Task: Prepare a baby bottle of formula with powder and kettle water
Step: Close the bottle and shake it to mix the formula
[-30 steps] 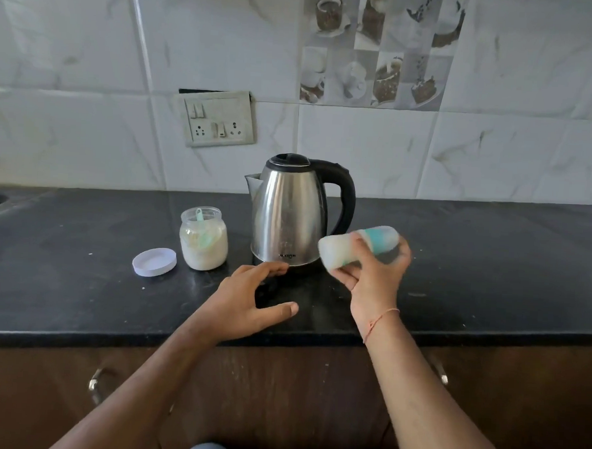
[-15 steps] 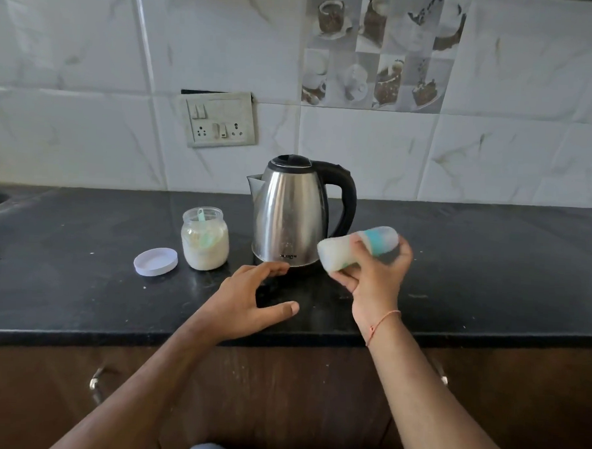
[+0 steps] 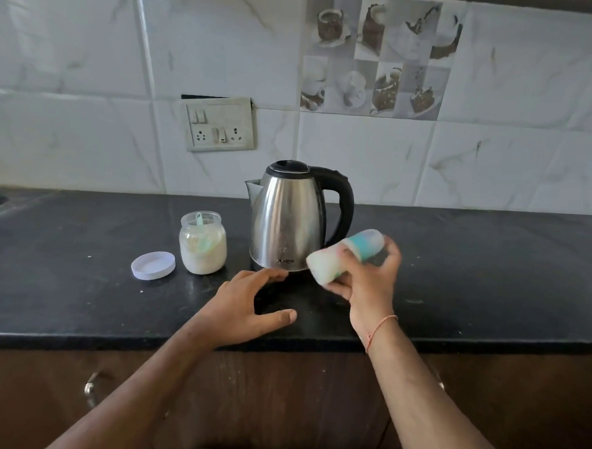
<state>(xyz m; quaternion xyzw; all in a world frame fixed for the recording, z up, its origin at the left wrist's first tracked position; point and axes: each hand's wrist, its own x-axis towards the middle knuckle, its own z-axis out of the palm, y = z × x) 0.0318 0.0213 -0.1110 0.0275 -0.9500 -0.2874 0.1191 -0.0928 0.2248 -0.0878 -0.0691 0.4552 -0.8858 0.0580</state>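
A capped baby bottle (image 3: 345,257) of milky white liquid, teal collar and clear cap pointing up and to the right, is gripped on its side above a black countertop (image 3: 489,266) by the right hand (image 3: 366,281), fingers curled round its middle. Against half a second ago the bottle is more steeply tilted and motion-blurred; the left hand (image 3: 247,307) has not shifted, resting spread and empty on the counter. Just behind stands a steel kettle (image 3: 288,220). To its left sit an open jar of powder (image 3: 203,242) with a scoop inside, and the jar's white lid (image 3: 153,265) beside it.
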